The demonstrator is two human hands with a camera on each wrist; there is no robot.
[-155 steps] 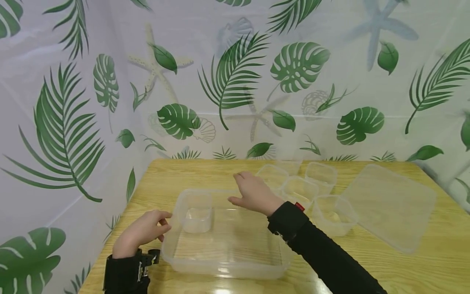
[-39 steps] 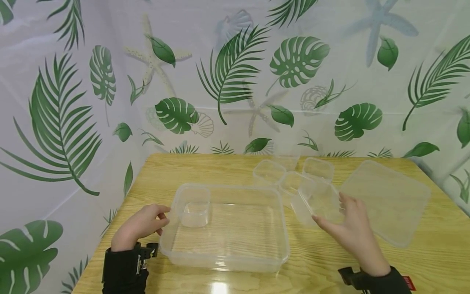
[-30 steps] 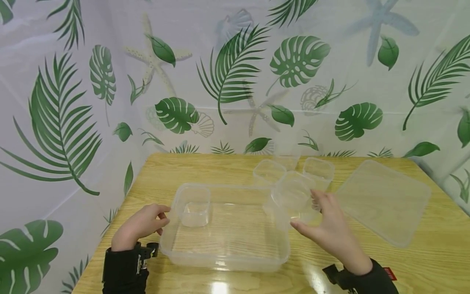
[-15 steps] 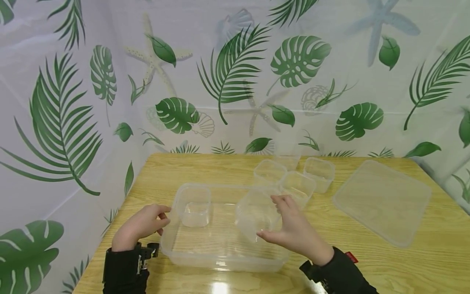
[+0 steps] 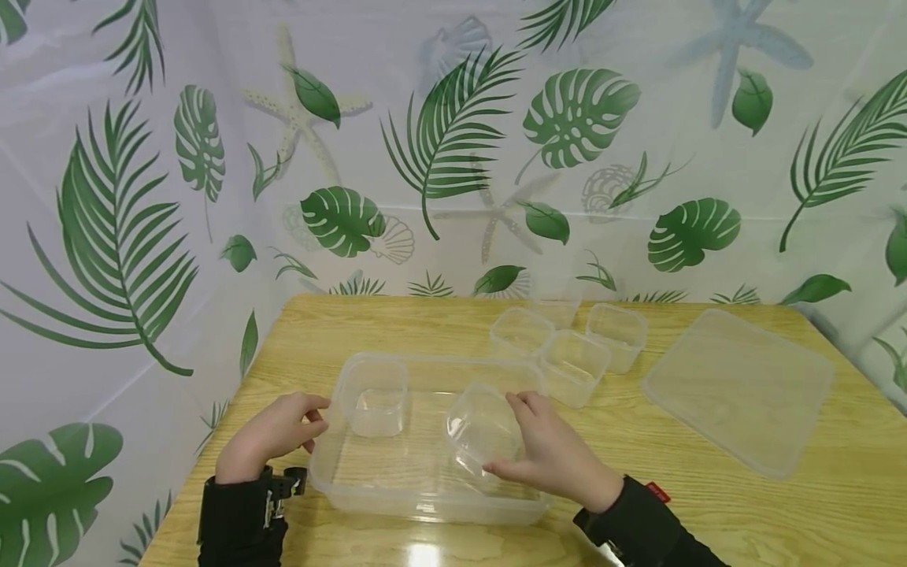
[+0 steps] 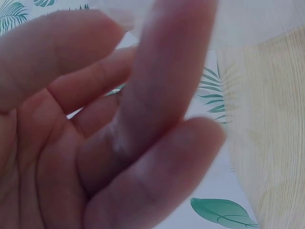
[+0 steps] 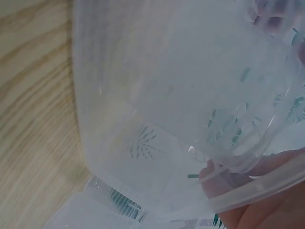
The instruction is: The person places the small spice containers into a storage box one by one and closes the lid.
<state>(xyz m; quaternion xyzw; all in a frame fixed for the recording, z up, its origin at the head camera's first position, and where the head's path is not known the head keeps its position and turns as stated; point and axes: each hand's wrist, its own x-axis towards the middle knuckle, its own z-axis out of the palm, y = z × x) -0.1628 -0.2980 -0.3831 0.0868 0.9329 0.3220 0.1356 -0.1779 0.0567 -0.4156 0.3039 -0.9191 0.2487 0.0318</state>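
Observation:
A large clear plastic box [image 5: 425, 508] stands on the table before me. In its back left corner sits a small clear container [image 5: 378, 417]. My right hand [image 5: 556, 457] grips another small clear container [image 5: 482, 429] between thumb and fingers, tilted and low inside the right half of the box. The right wrist view catches fingers [image 7: 224, 186] behind the box's clear rim [image 7: 267, 191]. My left hand [image 5: 276, 433] is at the box's left side, fingertips right at the rim. The left wrist view has its fingers [image 6: 162, 71] loosely bent, with nothing between them.
Several more small clear containers [image 5: 575, 370] stand in a group behind the box's right corner. To their right, a flat clear lid [image 5: 740, 390] lies on the wooden table [image 5: 708, 504]. A leaf-patterned sheet [image 5: 453, 268] hangs behind the table and along its left.
My right hand picked up a small container from the table right of the box, then carried it left and down into the box. The left hand has stayed at the rim.

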